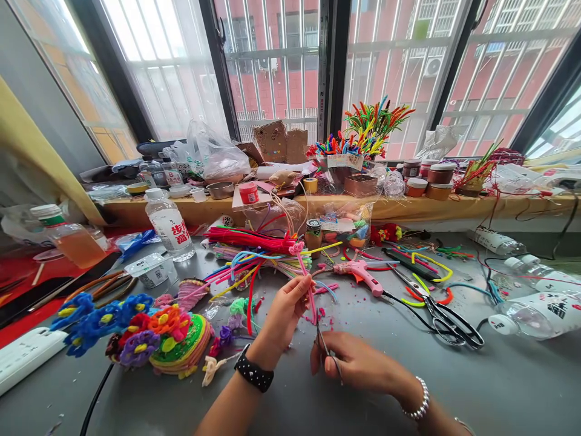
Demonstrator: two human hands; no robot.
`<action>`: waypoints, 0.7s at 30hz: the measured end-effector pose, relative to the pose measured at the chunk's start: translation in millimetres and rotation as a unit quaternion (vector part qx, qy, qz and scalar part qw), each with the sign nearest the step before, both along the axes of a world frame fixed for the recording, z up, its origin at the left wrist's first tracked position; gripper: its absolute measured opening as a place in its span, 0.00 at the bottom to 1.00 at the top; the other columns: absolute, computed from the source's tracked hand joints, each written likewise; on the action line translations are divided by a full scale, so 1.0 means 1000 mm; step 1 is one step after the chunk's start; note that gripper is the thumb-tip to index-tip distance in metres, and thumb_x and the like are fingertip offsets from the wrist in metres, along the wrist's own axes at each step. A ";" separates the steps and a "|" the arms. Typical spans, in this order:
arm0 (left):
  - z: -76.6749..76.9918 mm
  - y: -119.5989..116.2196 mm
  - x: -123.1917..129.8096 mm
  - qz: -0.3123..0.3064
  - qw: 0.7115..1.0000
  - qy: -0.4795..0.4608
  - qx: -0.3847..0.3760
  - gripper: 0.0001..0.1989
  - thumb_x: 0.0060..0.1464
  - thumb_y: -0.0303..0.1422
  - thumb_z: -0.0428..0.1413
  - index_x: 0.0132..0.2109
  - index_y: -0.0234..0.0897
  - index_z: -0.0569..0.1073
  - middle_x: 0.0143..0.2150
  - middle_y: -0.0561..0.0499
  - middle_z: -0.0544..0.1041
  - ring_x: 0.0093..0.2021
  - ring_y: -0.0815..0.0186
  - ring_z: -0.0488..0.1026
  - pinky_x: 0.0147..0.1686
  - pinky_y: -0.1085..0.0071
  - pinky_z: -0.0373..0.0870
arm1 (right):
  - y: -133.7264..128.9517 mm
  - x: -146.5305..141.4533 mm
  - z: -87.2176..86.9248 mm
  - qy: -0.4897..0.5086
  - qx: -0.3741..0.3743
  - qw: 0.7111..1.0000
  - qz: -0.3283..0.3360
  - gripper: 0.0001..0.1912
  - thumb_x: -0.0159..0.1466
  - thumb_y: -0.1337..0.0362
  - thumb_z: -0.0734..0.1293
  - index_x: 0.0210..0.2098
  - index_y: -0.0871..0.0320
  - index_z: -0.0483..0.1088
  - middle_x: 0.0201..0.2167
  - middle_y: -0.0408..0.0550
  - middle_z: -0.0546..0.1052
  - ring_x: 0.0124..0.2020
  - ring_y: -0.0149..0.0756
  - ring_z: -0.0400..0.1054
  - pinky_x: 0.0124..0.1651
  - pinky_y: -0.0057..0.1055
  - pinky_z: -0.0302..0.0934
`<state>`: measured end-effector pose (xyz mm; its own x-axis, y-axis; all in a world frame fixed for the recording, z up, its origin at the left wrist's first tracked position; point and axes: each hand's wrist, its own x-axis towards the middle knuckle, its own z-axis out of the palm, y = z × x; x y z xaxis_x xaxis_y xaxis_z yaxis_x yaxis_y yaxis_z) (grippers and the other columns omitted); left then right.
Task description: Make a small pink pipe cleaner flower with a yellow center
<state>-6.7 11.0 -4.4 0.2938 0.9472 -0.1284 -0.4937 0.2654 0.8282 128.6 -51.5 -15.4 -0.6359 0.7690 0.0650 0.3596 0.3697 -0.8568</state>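
Observation:
Between the thumb and fingers of my left hand (290,306) is a pink pipe cleaner (311,297), held upright, with a curled pink top (296,248). Small scissors (323,341) are in my right hand (349,360), fingers wrapped round the handles. Their blades point up at the lower end of the pink pipe cleaner. Tiny pink scraps lie on the grey table (299,399) behind my hands. A bundle of red and coloured pipe cleaners (254,239) lies just beyond my left hand.
Pipe-cleaner flowers (140,348) lie at the left. A pink glue gun (361,272) and large scissors (454,324) are at the right, near plastic bottles (540,312). Behind stand a labelled bottle (167,227), a small jar (313,236) and a cluttered wooden sill (408,209).

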 end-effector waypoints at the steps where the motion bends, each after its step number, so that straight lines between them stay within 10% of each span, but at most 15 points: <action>1: 0.000 0.000 0.000 -0.003 1.000 0.001 -0.001 0.10 0.38 0.35 0.61 0.26 0.32 0.71 0.23 0.55 0.67 0.21 0.79 0.60 0.20 0.82 0.56 | 0.000 0.000 0.001 0.009 -0.003 1.000 0.004 0.38 0.52 0.36 0.45 0.28 0.61 0.70 0.27 0.48 0.70 0.28 0.33 0.62 0.30 0.26 0.54; 21: -0.006 0.001 0.002 0.008 0.999 -0.030 0.009 0.09 0.40 0.34 0.59 0.27 0.32 0.71 0.22 0.57 0.66 0.20 0.79 0.60 0.21 0.81 0.56 | 0.011 -0.003 -0.020 0.088 -0.005 0.995 -0.054 0.38 0.51 0.35 0.50 0.15 0.64 0.68 0.14 0.45 0.67 0.19 0.27 0.60 0.24 0.23 0.52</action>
